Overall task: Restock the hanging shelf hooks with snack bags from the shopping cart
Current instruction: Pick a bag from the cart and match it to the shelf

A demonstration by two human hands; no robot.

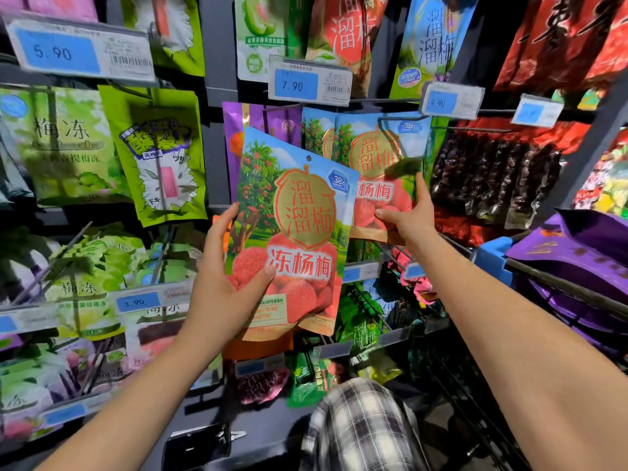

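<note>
My left hand [226, 283] grips a red and blue bayberry snack bag [299, 212] by its lower left edge, thumb on the front, holding it upright before the shelf. Its hang hole at the top is free of any hook. My right hand [409, 214] pinches the lower right corner of a matching bag [380, 164] that hangs on the hook [404, 122] behind, with another like bag behind that one. The shopping cart [557, 283] stands at the right, holding purple snack bags [584, 253].
Green plum-jelly bags [68, 147] hang at the left, dark dried-fruit packs [492, 178] at the right. Price tags [309, 83] stick out on rails above the hooks. More bags fill the lower rows [306, 379]. My knee in plaid cloth [360, 426] is below.
</note>
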